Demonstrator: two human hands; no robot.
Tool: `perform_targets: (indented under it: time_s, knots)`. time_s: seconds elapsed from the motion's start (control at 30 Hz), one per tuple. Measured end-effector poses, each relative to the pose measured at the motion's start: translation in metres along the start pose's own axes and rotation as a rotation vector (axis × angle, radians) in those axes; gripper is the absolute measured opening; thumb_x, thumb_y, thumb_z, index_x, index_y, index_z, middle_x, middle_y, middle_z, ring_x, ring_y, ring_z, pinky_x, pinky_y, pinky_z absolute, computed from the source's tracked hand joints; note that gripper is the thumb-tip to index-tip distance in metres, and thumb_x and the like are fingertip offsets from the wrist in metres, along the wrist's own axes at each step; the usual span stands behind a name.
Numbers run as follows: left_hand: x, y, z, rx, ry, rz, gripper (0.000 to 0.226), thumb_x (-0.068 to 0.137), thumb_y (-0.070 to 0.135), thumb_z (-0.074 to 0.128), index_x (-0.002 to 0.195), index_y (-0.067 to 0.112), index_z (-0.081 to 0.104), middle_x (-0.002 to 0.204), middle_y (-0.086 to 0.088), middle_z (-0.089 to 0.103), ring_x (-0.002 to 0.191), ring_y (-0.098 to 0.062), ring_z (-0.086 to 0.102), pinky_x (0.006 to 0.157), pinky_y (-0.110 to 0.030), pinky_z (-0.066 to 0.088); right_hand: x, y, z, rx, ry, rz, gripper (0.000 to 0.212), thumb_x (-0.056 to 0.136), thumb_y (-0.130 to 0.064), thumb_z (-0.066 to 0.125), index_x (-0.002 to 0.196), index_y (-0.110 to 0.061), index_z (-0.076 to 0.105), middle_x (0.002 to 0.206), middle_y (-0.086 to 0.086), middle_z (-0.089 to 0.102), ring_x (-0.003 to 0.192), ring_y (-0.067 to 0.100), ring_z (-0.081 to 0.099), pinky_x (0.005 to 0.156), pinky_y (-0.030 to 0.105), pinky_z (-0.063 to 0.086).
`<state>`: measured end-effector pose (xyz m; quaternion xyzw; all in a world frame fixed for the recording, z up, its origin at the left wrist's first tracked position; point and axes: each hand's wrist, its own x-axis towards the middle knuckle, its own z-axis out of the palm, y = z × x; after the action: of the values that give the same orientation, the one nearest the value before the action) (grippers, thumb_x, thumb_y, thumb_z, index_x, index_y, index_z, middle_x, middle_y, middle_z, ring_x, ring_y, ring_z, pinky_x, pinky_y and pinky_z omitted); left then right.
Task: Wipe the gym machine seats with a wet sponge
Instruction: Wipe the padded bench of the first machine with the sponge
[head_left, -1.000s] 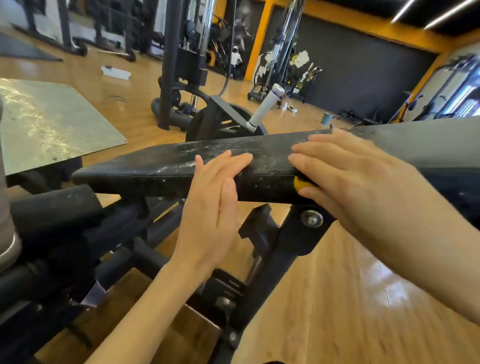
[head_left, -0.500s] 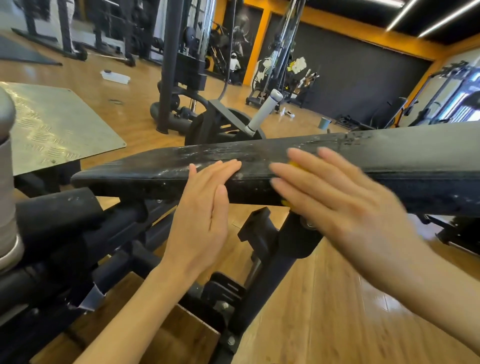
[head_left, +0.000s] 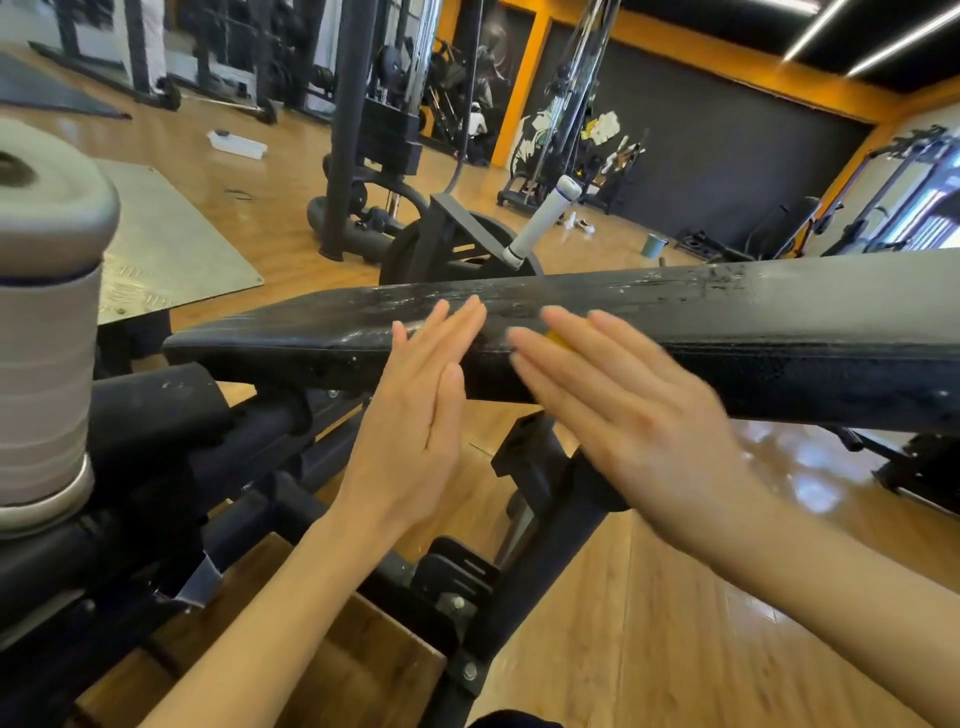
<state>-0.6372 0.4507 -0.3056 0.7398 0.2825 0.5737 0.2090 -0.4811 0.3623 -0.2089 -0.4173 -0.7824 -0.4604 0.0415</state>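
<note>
My left hand flat, fingers straight against the seat edge, my right hand beside it, straight fingers pressing the sponge onto the seat, seat running left-right

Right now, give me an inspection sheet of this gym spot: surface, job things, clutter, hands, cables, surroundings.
Surface: black bench pad, scuffed, streaked on top.
Job's things: yellow sponge, mostly hidden under the right hand.
Clutter: white tray and small bucket on the wooden floor.
Hands: left hand flat against the pad's edge; right hand blurred, pressing the sponge.
Cables: machine cable hanging behind.
Surroundings: grey roller pad, metal footplate.
</note>
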Motion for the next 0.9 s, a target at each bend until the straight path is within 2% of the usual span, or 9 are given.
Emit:
perform_targets:
  time_s: [0.13, 0.23, 0.3, 0.43, 0.57, 0.63, 0.7, 0.83, 0.9]
  knots:
    - [-0.005, -0.005, 0.001, 0.011, 0.024, -0.019, 0.049, 0.107, 0.023, 0.021, 0.152, 0.012, 0.036, 0.159, 0.005, 0.034, 0.15, -0.004, 0.017, 0.125, -0.028, 0.002, -0.006, 0.003, -0.006, -0.005, -0.073, -0.065, 0.041, 0.099, 0.001, 0.032, 0.134, 0.001, 0.053, 0.143, 0.017, 0.048, 0.136, 0.033, 0.04, 0.116, 0.045, 0.024]
    - [-0.005, -0.006, 0.002, -0.007, 0.045, -0.028, 0.05, 0.106, 0.025, 0.02, 0.151, 0.012, 0.039, 0.156, 0.005, 0.039, 0.15, -0.003, 0.02, 0.125, -0.029, 0.003, -0.034, 0.015, -0.025, -0.052, -0.066, -0.021, 0.039, 0.102, 0.0, 0.031, 0.136, 0.002, 0.049, 0.146, 0.015, 0.044, 0.138, 0.033, 0.037, 0.117, 0.045, 0.023]
    - [-0.005, -0.004, 0.004, -0.02, 0.056, -0.04, 0.049, 0.107, 0.022, 0.021, 0.151, 0.011, 0.039, 0.156, 0.005, 0.04, 0.149, -0.003, 0.021, 0.125, -0.028, 0.003, -0.015, 0.001, -0.011, -0.062, -0.055, 0.014, 0.038, 0.101, 0.001, 0.032, 0.131, 0.003, 0.056, 0.141, 0.017, 0.05, 0.134, 0.035, 0.043, 0.115, 0.046, 0.027]
    - [-0.006, -0.003, 0.005, -0.014, 0.066, -0.038, 0.047, 0.107, 0.02, 0.024, 0.149, 0.012, 0.042, 0.153, 0.005, 0.044, 0.148, -0.002, 0.024, 0.124, -0.026, 0.004, 0.013, -0.017, 0.002, -0.016, -0.15, -0.043, 0.052, 0.1, 0.001, 0.016, 0.126, -0.001, 0.061, 0.136, 0.016, 0.056, 0.131, 0.031, 0.047, 0.115, 0.044, 0.029]
    - [-0.006, -0.001, 0.008, -0.01, 0.112, -0.048, 0.049, 0.105, 0.025, 0.021, 0.145, 0.012, 0.047, 0.148, 0.006, 0.048, 0.146, 0.001, 0.025, 0.124, -0.025, 0.003, -0.029, 0.017, -0.028, -0.01, -0.069, -0.02, 0.04, 0.095, 0.002, 0.046, 0.135, 0.001, 0.052, 0.145, 0.015, 0.046, 0.138, 0.032, 0.038, 0.116, 0.046, 0.026]
    - [-0.005, 0.0, 0.011, -0.003, 0.128, -0.041, 0.048, 0.105, 0.024, 0.022, 0.144, 0.013, 0.048, 0.147, 0.007, 0.049, 0.146, 0.002, 0.026, 0.124, -0.025, 0.003, -0.014, 0.006, -0.018, -0.042, -0.047, 0.041, 0.038, 0.094, 0.001, 0.048, 0.131, 0.003, 0.055, 0.141, 0.018, 0.05, 0.134, 0.034, 0.043, 0.115, 0.047, 0.029]
    - [-0.005, 0.0, 0.011, -0.007, 0.128, -0.034, 0.044, 0.106, 0.022, 0.023, 0.144, 0.018, 0.046, 0.147, 0.01, 0.047, 0.145, 0.002, 0.027, 0.124, -0.026, 0.005, 0.016, -0.013, 0.002, -0.029, -0.043, 0.027, 0.037, 0.095, -0.002, 0.04, 0.126, 0.002, 0.061, 0.133, 0.018, 0.057, 0.127, 0.033, 0.051, 0.114, 0.044, 0.029]
    - [-0.004, 0.001, 0.008, -0.012, 0.126, -0.042, 0.048, 0.105, 0.025, 0.022, 0.143, 0.016, 0.049, 0.146, 0.007, 0.05, 0.144, 0.0, 0.031, 0.125, -0.031, 0.005, 0.012, 0.003, -0.01, 0.056, -0.117, 0.024, 0.043, 0.088, -0.014, 0.065, 0.129, -0.003, 0.059, 0.134, 0.014, 0.058, 0.126, 0.031, 0.053, 0.11, 0.039, 0.032]
    - [-0.005, 0.001, 0.01, -0.018, 0.139, -0.051, 0.05, 0.104, 0.026, 0.021, 0.142, 0.013, 0.05, 0.144, 0.005, 0.052, 0.144, 0.0, 0.031, 0.125, -0.031, 0.004, 0.001, 0.011, -0.026, 0.065, -0.104, 0.094, 0.039, 0.09, -0.017, 0.064, 0.126, -0.003, 0.061, 0.13, 0.014, 0.06, 0.122, 0.032, 0.056, 0.108, 0.038, 0.034]
